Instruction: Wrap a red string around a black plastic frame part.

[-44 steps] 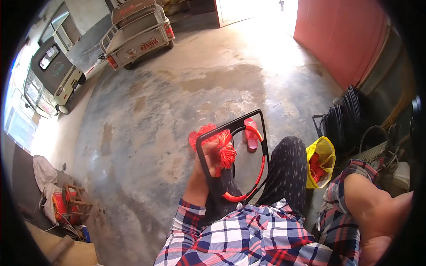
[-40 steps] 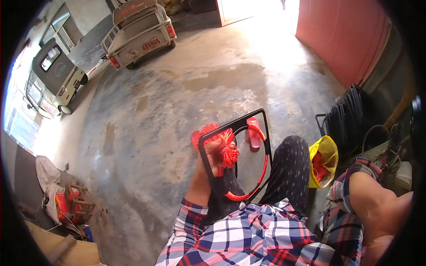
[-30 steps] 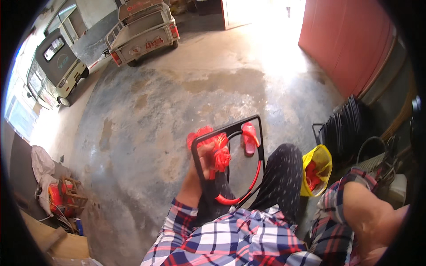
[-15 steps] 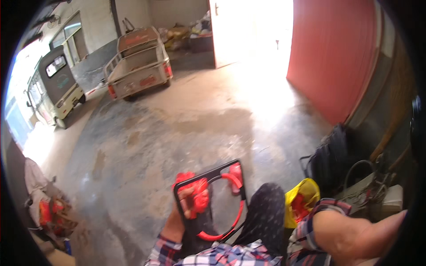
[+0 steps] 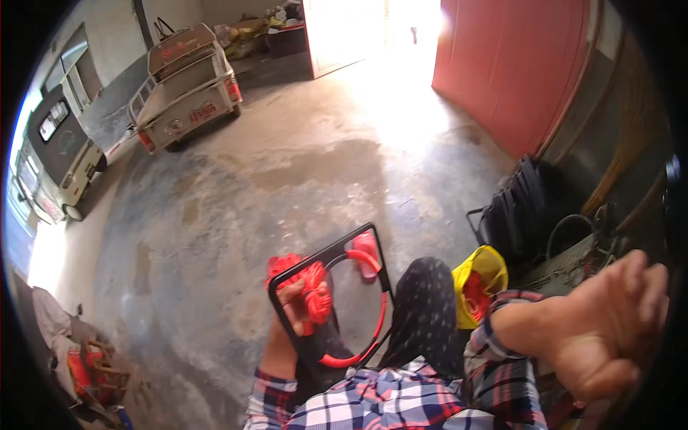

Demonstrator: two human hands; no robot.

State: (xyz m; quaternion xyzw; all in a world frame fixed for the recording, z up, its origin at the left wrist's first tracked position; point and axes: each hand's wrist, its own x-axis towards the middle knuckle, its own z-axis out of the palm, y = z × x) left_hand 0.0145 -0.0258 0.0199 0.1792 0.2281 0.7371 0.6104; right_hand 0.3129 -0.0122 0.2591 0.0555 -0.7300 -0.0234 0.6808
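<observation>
Floor [image 5: 208, 229]: grey concrete, worn, darker brown patch [image 5: 315, 168] near 12 o'clock. Strong daylight enters by the doorway [image 5: 412, 36] between 12 and 1, washing out the floor below it. White door panel [image 5: 342, 39] at 12; red door [image 5: 509, 72] between 1 and 2. Wall [image 5: 115, 46] at 10: pale above, grey below, with window [image 5: 75, 68]. 2 vehicles: open cargo cart [image 5: 193, 111] at 10, covered cart [image 5: 61, 140] at 9. Heaped goods [image 5: 247, 34] at 11.

doorway [image 5: 410, 64] glare blown out, spills onto floor [image 5: 401, 129]; fisheye bends edges; lower l dim, prob blurred.
</observation>
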